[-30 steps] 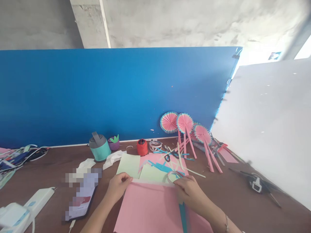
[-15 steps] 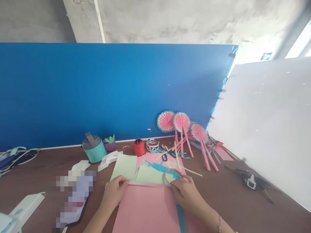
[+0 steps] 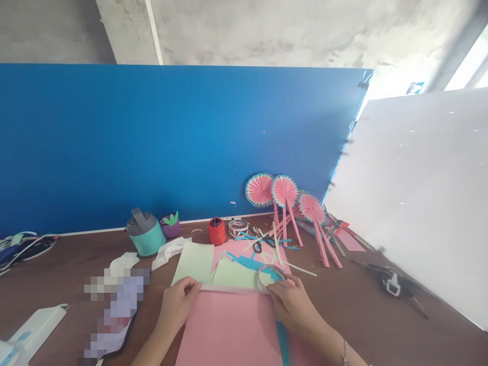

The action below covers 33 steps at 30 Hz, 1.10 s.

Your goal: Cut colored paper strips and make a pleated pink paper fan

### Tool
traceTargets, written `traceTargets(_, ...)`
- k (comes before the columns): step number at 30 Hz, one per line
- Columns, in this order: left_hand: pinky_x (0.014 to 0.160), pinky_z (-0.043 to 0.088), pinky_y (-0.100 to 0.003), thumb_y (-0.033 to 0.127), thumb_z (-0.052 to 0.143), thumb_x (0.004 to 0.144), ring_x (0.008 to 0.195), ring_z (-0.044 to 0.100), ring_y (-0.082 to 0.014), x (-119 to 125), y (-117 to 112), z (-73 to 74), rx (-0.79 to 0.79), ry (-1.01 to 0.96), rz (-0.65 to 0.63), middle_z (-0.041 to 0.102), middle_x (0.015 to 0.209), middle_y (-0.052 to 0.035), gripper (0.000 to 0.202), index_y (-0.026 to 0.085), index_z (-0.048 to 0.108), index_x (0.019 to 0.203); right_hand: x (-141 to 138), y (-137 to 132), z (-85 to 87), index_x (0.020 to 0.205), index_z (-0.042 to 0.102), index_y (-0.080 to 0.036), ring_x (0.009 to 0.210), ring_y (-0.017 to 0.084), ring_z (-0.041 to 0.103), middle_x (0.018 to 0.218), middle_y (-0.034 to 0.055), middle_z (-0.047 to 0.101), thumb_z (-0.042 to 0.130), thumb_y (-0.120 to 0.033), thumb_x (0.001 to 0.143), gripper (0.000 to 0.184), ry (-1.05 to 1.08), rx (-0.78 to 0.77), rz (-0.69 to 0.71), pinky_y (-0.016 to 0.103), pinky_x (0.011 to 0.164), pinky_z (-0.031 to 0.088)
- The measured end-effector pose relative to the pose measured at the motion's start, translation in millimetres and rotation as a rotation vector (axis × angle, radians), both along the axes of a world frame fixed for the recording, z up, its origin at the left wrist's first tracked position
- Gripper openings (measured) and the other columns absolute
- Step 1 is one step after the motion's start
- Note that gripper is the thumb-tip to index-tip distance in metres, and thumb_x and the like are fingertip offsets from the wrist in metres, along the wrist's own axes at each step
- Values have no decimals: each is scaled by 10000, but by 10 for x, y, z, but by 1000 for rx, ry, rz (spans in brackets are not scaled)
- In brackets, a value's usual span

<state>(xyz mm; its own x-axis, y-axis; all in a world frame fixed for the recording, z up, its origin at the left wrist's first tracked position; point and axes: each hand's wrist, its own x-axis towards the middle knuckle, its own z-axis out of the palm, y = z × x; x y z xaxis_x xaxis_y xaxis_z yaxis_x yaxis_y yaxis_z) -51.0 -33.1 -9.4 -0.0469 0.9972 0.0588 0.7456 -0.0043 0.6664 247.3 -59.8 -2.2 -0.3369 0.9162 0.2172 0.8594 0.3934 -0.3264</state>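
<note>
A sheet of pink paper [image 3: 232, 330] lies in front of me, with blue paper [image 3: 282, 338] showing under its right side. Along its far edge runs a pale strip of double-sided tape [image 3: 232, 289], stretched between my two hands. My left hand [image 3: 181, 300] is closed, thumb and forefinger pinching the strip's end at the sheet's far left corner. Closed round the near side of the tape roll [image 3: 271, 274], my right hand [image 3: 292, 300] rests at the far right corner. Light green sheets [image 3: 196, 262] lie just beyond the strip.
Scissors [image 3: 259, 246] lie among paper strips behind the sheets. Pink pleated paper fans [image 3: 284, 191] lean near the blue partition [image 3: 152, 142]. A teal pot [image 3: 148, 239] and a red container [image 3: 217, 232] stand at the back. A phone [image 3: 118, 325] lies left, a black-and-white tool [image 3: 392, 283] right.
Both hands keep their places on the strip and the roll. Only the camera view has shifted very slightly.
</note>
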Motion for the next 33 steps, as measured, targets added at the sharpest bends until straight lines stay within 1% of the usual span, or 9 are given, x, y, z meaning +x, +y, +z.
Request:
traceTargets(9, 878, 308, -365, 390, 444, 833, 756, 594, -193, 115, -97, 64, 283, 55, 34, 653, 731, 14, 250, 228, 543, 671, 85, 62, 25, 863, 621, -216, 723, 174, 586, 751, 36, 648, 353, -145, 846, 278, 136, 192, -104, 397, 866, 350)
traceTargets(14, 867, 290, -359, 340, 468, 843, 779, 603, -191, 157, -165, 114, 463, 89, 21, 664, 754, 9, 208, 228, 550, 688, 105, 78, -2, 934, 637, -204, 739, 190, 595, 777, 61, 671, 355, -214, 878, 288, 254, 241, -157, 429, 886, 351)
traceTargets(21, 799, 317, -357, 250, 512, 835, 717, 607, -181, 180, -232, 153, 754, 177, -39, 663, 722, -6, 132, 225, 561, 715, 80, 52, 79, 835, 662, -204, 694, 213, 596, 676, 47, 650, 383, -327, 869, 307, 482, 235, -287, 429, 853, 396)
traceTargets(23, 788, 337, -361, 257, 507, 837, 735, 609, -192, 105, -225, 190, 823, 175, 21, 665, 734, -24, 125, 227, 558, 727, 227, 84, 117, 840, 674, -197, 686, 220, 595, 665, 51, 653, 403, -365, 841, 319, 530, 255, -387, 373, 765, 444)
traceTargets(25, 785, 357, -366, 273, 493, 846, 762, 605, -205, 0, -208, 245, 929, 157, 140, 667, 746, -48, 114, 227, 551, 759, 438, 151, 148, 837, 674, -171, 595, 203, 574, 625, 52, 642, 382, -376, 829, 357, 603, 256, -621, 306, 600, 455)
traceTargets(27, 777, 357, -360, 275, 535, 829, 754, 606, -201, -90, -193, 315, 967, 179, 94, 668, 730, -42, 99, 231, 559, 744, 636, 244, 150, 873, 670, -177, 581, 197, 567, 617, 42, 634, 377, -344, 828, 340, 518, 212, -733, 312, 612, 459)
traceTargets(29, 773, 346, -350, 245, 559, 818, 738, 605, -187, -133, -190, 397, 985, 211, -10, 671, 719, -26, 89, 233, 574, 732, 741, 338, 110, 909, 670, -190, 781, 251, 602, 786, 78, 675, 389, -259, 795, 311, 343, 261, -747, 415, 798, 440)
traceTargets(31, 777, 332, -348, 216, 561, 818, 725, 603, -177, -126, -203, 489, 989, 230, -80, 672, 721, -14, 91, 232, 579, 730, 718, 397, 51, 1050, 627, -162, 1013, 329, 548, 1042, 147, 632, 389, -182, 753, 382, 246, 356, -761, 549, 910, 352)
traceTargets(33, 775, 326, -346, 196, 552, 820, 710, 603, -171, -93, -232, 591, 974, 240, -139, 667, 717, -1, 99, 233, 578, 731, 588, 396, 32, 1205, 532, -164, 1164, 319, 462, 1233, 163, 524, 384, -148, 747, 481, 292, 404, -584, 543, 955, 344)
